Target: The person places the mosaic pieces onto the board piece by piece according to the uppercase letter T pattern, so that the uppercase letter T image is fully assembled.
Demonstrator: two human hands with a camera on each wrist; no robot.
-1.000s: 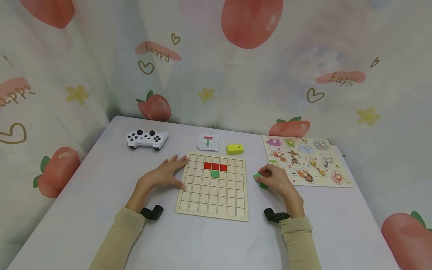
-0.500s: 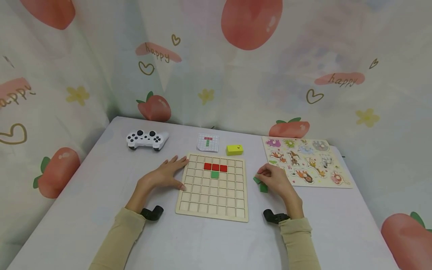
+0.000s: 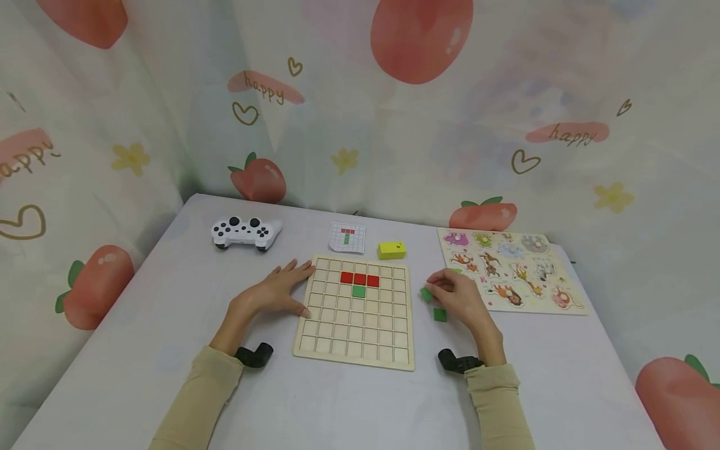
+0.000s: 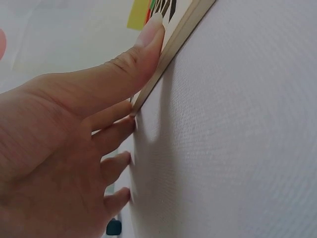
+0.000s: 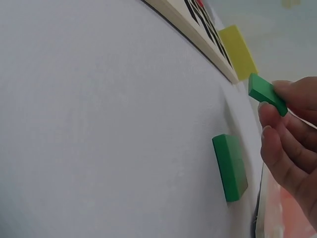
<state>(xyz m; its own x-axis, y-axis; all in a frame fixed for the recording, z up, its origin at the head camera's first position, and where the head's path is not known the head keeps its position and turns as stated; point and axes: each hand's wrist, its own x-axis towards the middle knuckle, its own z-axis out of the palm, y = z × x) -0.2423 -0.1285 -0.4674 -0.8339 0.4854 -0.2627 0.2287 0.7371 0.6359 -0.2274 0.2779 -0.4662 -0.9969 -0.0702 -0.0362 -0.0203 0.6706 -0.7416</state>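
In the head view, a wooden grid board lies on the table. Set in its squares are a row of red tiles and one green tile below the middle one. My left hand rests at the board's left edge, fingers spread and thumb on the rim; the left wrist view shows that thumb on the edge. Right of the board, my right hand pinches another green tile between thumb and fingers, raised off the table. Below it lies a further green piece.
Behind the board are a small pattern card showing a red and green T and a yellow block. A white game controller sits at back left. An animal puzzle board lies at right, close to my right hand.
My right hand has lifted one green tile away from the other green piece, which stays on the table. My left hand and the board keep their places.
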